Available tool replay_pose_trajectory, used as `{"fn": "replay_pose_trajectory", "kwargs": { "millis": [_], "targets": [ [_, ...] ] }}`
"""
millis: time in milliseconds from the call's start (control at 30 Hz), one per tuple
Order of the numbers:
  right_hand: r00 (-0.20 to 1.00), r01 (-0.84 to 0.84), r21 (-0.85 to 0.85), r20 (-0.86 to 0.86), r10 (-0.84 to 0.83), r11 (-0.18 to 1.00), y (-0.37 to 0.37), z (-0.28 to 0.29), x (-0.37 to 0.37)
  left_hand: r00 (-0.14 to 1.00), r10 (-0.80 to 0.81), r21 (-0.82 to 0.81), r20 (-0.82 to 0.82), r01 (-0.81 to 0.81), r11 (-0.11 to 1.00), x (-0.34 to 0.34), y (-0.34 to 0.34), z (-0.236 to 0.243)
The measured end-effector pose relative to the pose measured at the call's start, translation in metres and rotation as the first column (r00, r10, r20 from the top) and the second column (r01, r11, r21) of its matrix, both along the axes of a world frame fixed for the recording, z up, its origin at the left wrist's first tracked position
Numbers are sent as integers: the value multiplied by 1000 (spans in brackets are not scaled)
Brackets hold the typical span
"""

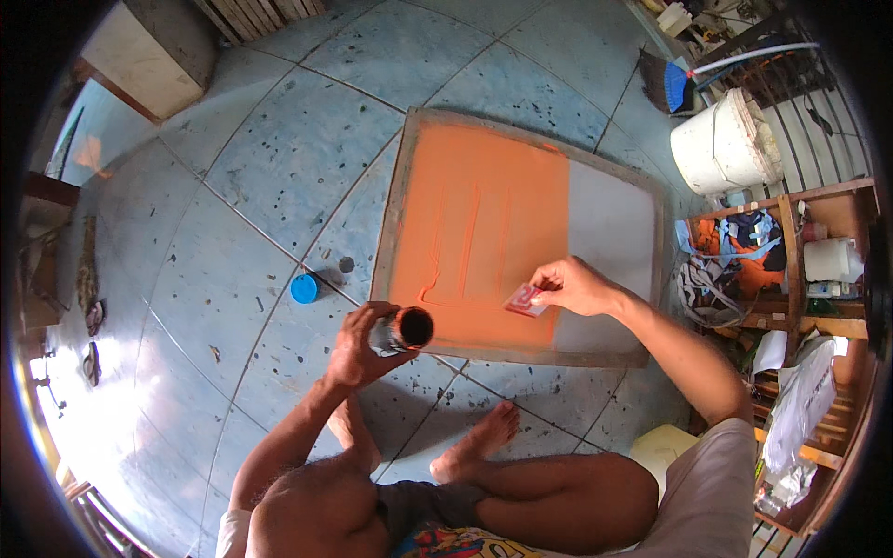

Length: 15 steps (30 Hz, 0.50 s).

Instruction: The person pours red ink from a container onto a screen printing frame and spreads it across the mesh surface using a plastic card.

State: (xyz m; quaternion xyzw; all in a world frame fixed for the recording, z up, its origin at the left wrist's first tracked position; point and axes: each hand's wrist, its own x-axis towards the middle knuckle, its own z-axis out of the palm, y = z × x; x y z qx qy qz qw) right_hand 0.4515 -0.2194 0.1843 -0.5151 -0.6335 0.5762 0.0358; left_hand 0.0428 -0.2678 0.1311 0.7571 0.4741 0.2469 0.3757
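Observation:
My left hand (pixel 367 346) grips an open cylindrical container (pixel 413 327) with an orange-smeared rim and dark interior, near the frame's lower-left corner. My right hand (pixel 567 288) pinches a small red-and-white card (pixel 523 298) over the orange coating; whether the card touches it is unclear. The rectangular frame (pixel 395 186) lies on the floor in front of my feet. Orange coating (pixel 474 167) covers its left and middle part, with raised streaks; its right strip (pixel 614 214) is pale grey. A blue lid (pixel 304 288) lies on the floor left of the frame.
A white bucket (pixel 712 149) and blue-headed broom (pixel 677 84) stand at back right. Wooden shelves (pixel 786 279) with cloths and bags line the right side. A pale cabinet (pixel 149 56) stands at back left; slippers (pixel 92 363) lie at left on the tiled floor (pixel 251 186).

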Motion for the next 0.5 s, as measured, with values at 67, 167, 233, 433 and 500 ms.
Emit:
{"fn": "replay_pose_trajectory", "kwargs": {
  "millis": [67,167,233,433,500],
  "targets": [
    [956,202,-147,-184,-228,968,8,13,-16,999,-21,0,37,21,1000,19,6,-8],
    [830,337,-219,-389,-399,916,8,37,-51,998,-38,-19,59,39,999,38,17,-6],
    [792,388,-166,-443,-420,907,4,43,-65,993,-29,-27,114,32,999,50,26,6],
    [705,484,58,-616,-351,873,-8,72,-92,963,10,-79,268,12,997,63,43,34],
    [718,478,175,-643,-268,861,-11,75,-95,953,-3,-71,304,26,997,64,48,39]
  ]
}}
